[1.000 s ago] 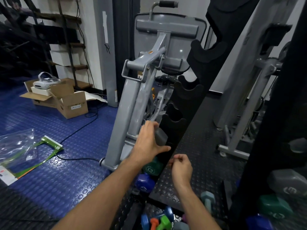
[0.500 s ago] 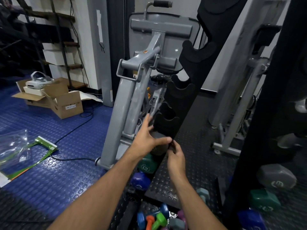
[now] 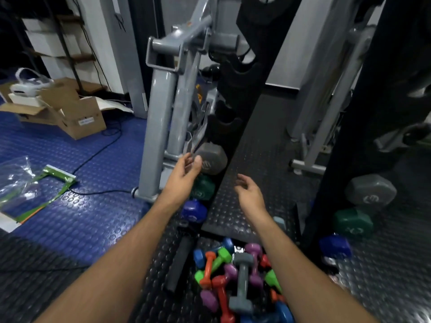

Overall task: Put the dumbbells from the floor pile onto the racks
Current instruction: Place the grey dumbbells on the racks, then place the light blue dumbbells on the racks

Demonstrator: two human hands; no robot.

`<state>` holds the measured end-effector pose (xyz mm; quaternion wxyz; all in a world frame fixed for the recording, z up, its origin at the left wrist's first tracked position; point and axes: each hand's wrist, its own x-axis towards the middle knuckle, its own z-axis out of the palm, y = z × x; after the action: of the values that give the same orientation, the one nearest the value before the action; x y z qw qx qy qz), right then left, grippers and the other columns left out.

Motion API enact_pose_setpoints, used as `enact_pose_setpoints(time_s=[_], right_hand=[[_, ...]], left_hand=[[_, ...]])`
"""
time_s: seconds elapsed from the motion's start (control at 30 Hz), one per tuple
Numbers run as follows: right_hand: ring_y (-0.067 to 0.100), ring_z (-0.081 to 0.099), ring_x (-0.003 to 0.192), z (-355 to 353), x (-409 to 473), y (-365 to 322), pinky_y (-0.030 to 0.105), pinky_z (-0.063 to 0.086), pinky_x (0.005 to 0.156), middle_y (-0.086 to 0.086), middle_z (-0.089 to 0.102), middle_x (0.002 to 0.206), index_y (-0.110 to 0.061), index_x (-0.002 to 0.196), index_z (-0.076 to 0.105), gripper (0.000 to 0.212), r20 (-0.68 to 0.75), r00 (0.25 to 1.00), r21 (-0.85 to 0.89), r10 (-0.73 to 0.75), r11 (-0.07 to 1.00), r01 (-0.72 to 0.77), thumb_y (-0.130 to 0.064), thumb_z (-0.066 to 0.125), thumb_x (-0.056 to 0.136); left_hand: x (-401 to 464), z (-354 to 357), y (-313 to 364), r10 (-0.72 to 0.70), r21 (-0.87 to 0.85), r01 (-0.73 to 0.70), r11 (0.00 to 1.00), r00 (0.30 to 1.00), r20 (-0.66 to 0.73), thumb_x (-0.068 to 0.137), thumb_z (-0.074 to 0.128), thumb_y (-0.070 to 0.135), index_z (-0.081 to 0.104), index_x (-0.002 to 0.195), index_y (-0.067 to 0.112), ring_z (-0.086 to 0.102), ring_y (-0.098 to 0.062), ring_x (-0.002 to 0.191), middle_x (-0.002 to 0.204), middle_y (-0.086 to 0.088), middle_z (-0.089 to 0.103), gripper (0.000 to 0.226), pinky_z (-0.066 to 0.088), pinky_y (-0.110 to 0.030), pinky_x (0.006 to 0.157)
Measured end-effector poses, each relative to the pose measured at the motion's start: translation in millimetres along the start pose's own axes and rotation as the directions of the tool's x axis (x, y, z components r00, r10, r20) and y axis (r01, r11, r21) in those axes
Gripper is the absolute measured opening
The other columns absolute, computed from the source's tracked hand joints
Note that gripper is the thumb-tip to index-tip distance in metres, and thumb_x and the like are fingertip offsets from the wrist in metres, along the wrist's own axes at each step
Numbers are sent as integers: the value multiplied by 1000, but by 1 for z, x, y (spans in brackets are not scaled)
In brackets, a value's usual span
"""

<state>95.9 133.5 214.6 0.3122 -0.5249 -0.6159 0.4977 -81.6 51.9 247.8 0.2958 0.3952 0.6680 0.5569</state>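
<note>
A grey dumbbell [image 3: 211,157] sits in a cradle of the black rack [image 3: 235,117], above a green dumbbell [image 3: 202,188] and a blue dumbbell [image 3: 194,211] on lower cradles. My left hand [image 3: 184,173] hovers just left of the grey one, fingers loosely curled, holding nothing. My right hand [image 3: 249,194] hangs empty over the black mat, to the right of the rack. The floor pile [image 3: 238,280] of small coloured dumbbells lies between my forearms, with a grey dumbbell [image 3: 242,279] on top. Upper rack cradles stand empty.
A grey machine frame [image 3: 163,108] stands right beside the rack on the left. A mirror [image 3: 373,197] on the right repeats the racked dumbbells. A cardboard box [image 3: 70,113], plastic bag [image 3: 16,180] and cable [image 3: 98,148] lie on the blue floor. A black foam tube [image 3: 179,264] lies by the pile.
Both hands have let go of the grey dumbbell, which now rests in its rack cradle. The hands drew back and apart, and my view tilted down toward the floor pile.
</note>
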Motion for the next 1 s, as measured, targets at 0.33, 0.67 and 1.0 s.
enact_pose_setpoints(time_s=[0.33,0.67,1.0], right_hand=[[14,64,96,-26,-30,93,28,51,83,-10,66,105,-21,142,58,43,104,975,-176,198,968,-178,-19,57,99],[26,67,119,-36,-14,165,50,51,109,4,69,131,-21,135,65,59,151,944,-211,292,943,-258,-35,56,78],[16,67,111,-46,-9,202,36,54,102,-4,75,118,-22,111,79,21,133,918,-418,374,861,-290,-22,61,100]], left_hand=[[-27,3,-65,-315,250,304,919,949,3,88,30,87,35,159,14,38,-30,149,161,-13,41,102,26,-40,121],[-70,60,-109,-444,185,444,877,895,-44,90,62,68,35,149,7,51,-34,137,145,-13,55,89,35,-38,113],[-121,130,-190,-743,199,718,667,659,116,95,68,48,67,126,4,65,-25,87,104,-12,69,54,50,-26,71]])
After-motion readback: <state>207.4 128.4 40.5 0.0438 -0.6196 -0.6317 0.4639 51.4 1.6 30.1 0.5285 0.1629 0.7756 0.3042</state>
